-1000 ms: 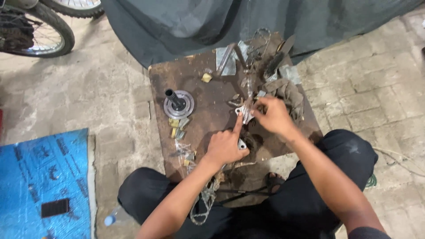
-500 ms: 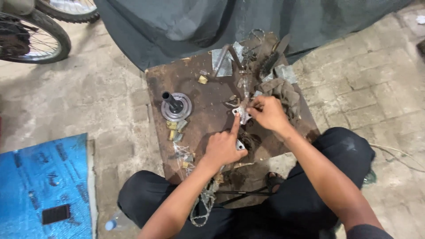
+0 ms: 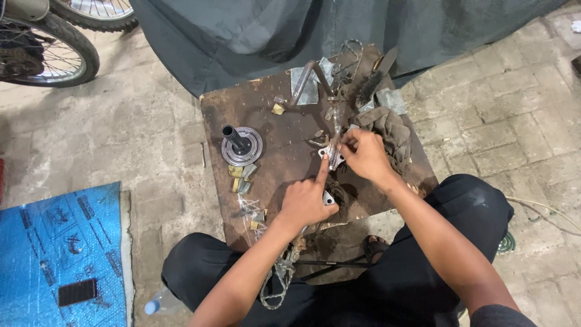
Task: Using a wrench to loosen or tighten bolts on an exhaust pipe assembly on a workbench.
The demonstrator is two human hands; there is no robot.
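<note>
A rusty brown board [image 3: 272, 130] lies on the paved floor in front of me. Near its middle sits a small silvery metal bracket [image 3: 331, 157]. My left hand [image 3: 307, 200] points its index finger onto that bracket, the other fingers curled. My right hand [image 3: 363, 154] pinches the bracket's right edge with its fingertips. A round metal flange with a black upright shaft [image 3: 241, 145] stands to the left, apart from both hands. A dirty grey rag [image 3: 387, 130] lies just right of my right hand.
A bent metal lever [image 3: 305, 79], a wire brush [image 3: 369, 86] and metal scraps lie at the board's far edge. A dark tarp [image 3: 339, 27] hangs behind. A bicycle wheel [image 3: 57, 51] is at top left, a blue sheet [image 3: 57, 254] at lower left.
Both hands stay on the bracket with hardly any shift. The view has moved a little.
</note>
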